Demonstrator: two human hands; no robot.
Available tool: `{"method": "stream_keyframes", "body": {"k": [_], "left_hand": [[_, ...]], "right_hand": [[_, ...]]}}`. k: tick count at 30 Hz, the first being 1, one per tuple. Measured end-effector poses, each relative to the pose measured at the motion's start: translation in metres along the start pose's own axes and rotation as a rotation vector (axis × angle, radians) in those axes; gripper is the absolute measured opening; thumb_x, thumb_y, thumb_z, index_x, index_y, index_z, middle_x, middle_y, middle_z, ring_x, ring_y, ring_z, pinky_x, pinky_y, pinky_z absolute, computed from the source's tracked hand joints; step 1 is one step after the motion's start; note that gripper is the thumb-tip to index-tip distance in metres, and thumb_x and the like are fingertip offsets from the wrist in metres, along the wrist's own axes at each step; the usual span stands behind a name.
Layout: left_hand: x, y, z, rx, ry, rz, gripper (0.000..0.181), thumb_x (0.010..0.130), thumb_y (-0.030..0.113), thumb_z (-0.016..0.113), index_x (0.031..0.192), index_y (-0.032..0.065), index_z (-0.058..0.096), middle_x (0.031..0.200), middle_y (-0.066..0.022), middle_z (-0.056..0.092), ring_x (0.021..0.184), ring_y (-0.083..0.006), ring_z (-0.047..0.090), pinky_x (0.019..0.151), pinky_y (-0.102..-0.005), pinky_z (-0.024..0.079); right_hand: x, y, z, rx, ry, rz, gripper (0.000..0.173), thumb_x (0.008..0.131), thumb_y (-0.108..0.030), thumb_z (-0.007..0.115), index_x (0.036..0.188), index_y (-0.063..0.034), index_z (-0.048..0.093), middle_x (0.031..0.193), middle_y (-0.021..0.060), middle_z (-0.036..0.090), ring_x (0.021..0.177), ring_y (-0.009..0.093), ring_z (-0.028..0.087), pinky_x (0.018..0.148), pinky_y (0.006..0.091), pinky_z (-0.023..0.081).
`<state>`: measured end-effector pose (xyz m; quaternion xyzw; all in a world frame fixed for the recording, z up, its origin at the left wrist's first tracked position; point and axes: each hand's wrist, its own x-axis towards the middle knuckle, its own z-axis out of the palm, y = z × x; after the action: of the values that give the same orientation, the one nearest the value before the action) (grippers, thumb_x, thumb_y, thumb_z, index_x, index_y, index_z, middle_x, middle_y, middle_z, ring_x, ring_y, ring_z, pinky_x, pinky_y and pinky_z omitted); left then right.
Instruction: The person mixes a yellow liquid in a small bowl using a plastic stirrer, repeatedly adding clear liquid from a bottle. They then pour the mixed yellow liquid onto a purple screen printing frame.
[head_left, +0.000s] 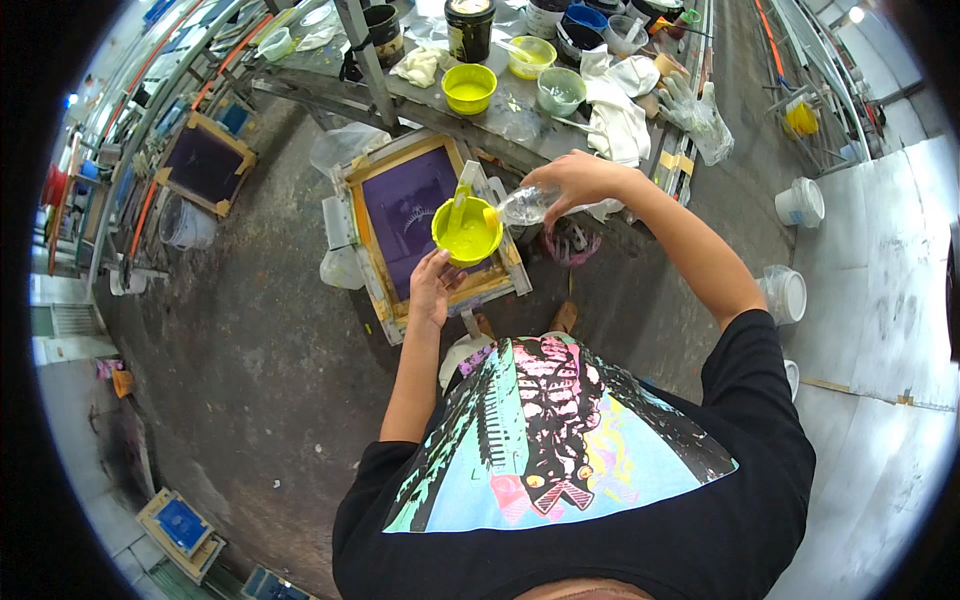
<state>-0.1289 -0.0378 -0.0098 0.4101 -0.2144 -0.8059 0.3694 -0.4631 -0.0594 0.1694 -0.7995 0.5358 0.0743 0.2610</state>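
Note:
My left hand (436, 289) grips the near side of a yellow-green plastic bowl (471, 238) with ink of the same colour inside. A flat spatula (460, 201), smeared with that ink, leans in the bowl, its pale end above the rim. In my right hand (581, 184) is a clear plastic bottle (526, 205), tipped sideways so its yellow cap (491, 217) is over the bowl's right edge. Whether liquid leaves the bottle cannot be made out. Under the bowl lies a wood-framed printing screen (401, 202) with purple mesh and a pale design.
A stained workbench (517, 124) ahead carries another yellow bowl (469, 88), a greenish tub (561, 91), a black ink jar (470, 28), white cloths (616, 105) and a plastic glove (694, 116). A bin-like bag (571, 244) hangs below. White buckets (800, 202) stand at right.

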Motion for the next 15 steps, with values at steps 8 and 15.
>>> {"method": "stream_keyframes", "body": {"k": [8,15], "left_hand": [[-0.007,0.003,-0.002,-0.003,0.007,0.025,0.034,0.093,0.032,0.072,0.119,0.011,0.063,0.111,-0.0046,0.064,0.102,-0.023,0.062,0.088,-0.0405,0.054],[-0.022,0.001,-0.007,0.013,0.038,0.006,0.038,0.091,0.035,0.074,0.118,0.0114,0.063,0.111,-0.0045,0.063,0.102,-0.0228,0.062,0.09,-0.041,0.054]], "right_hand": [[0.023,0.104,0.04,0.778,0.873,0.235,0.084,0.073,-0.041,0.092,0.14,-0.0064,0.054,0.129,0.0151,0.064,0.119,0.028,0.062,0.099,0.0407,0.052],[0.064,0.142,0.093,0.838,1.306,0.423,0.089,0.071,-0.031,0.094,0.143,-0.0056,0.048,0.127,0.0151,0.064,0.112,0.027,0.066,0.095,0.0375,0.053]]}}
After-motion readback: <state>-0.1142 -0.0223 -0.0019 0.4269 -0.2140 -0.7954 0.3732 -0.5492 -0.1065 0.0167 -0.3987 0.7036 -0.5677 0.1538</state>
